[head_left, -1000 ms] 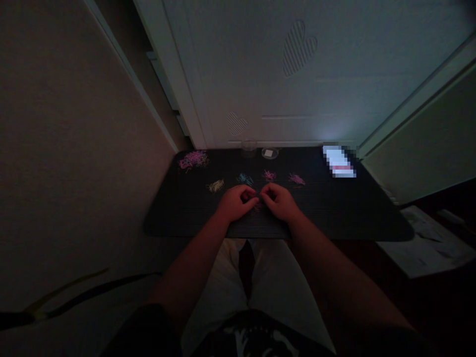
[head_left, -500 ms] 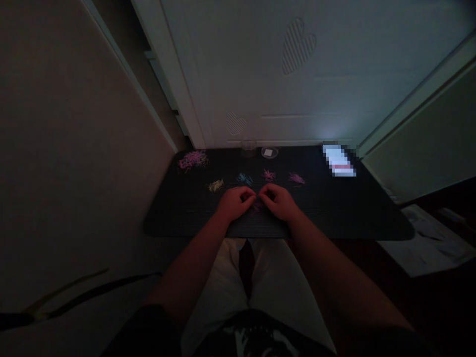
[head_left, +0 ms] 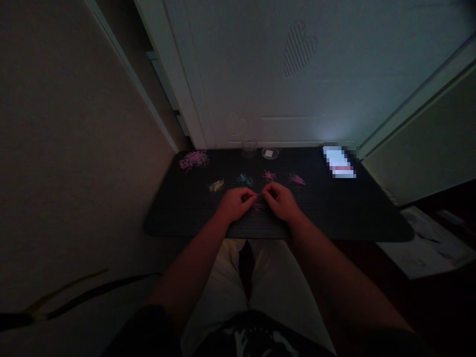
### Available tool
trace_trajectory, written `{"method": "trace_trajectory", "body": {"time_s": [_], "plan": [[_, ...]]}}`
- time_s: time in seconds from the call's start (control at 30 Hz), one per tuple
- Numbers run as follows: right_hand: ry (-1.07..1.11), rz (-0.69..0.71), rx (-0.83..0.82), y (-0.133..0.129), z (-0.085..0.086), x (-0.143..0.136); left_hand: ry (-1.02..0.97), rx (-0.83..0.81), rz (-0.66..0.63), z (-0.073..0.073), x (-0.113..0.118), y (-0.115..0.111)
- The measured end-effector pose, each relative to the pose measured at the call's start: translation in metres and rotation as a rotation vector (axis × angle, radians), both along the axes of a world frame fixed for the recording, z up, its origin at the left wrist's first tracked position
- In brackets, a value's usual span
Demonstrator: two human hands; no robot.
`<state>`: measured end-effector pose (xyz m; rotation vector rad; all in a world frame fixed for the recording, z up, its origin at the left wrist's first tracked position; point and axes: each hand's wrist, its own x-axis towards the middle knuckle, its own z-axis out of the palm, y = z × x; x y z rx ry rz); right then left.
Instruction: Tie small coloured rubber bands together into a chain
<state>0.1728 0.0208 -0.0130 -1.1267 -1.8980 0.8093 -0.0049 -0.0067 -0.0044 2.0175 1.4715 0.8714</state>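
Observation:
My left hand (head_left: 235, 204) and my right hand (head_left: 281, 201) are close together above the near half of the dark table, fingertips pinched. Between the two pinches runs a thin pale strand (head_left: 259, 194), too small and dim to tell its kind. Just below the fingertips lies a small purple pile (head_left: 256, 207) of similar thin strands, partly hidden by my hands. Beyond them, small heaps sit in a row: a yellowish heap (head_left: 216, 186), a blue heap (head_left: 245, 179), a pink heap (head_left: 269, 176) and a purple-pink heap (head_left: 297, 179).
A larger mixed pile (head_left: 194, 159) of pink and purple strands lies at the table's (head_left: 342, 213) far left corner. A clear round container (head_left: 249, 147) and a round lid (head_left: 270, 153) stand at the back. A lit, pixelated phone-like object (head_left: 339, 161) lies far right.
My right fingertips have drawn slightly away from the left ones, and the thin strand now shows between them. The heaps have stayed in place.

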Motion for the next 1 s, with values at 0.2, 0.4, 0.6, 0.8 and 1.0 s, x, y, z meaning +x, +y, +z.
{"method": "trace_trajectory", "body": {"time_s": [0.2, 0.4, 0.6, 0.8, 1.0], "plan": [[-0.043, 0.056, 0.032, 0.0, 0.0002, 0.0004, -0.044, 0.026, 0.015, 0.0018, 0.0008, -0.0018], [-0.077, 0.097, 0.023, -0.0004, 0.0009, -0.0001, 0.001, 0.035, -0.011, 0.0011, 0.0003, -0.0009], [-0.035, 0.049, 0.01, -0.0012, 0.0019, -0.001, -0.005, 0.04, -0.004, 0.0008, 0.0, -0.0001], [0.062, -0.047, -0.005, 0.0005, 0.0014, 0.0013, -0.024, 0.023, 0.023, 0.0017, -0.0003, -0.0013], [-0.011, 0.101, 0.0, -0.0004, -0.0006, 0.0002, -0.051, 0.073, 0.035, 0.0037, 0.0001, -0.0028]]}}
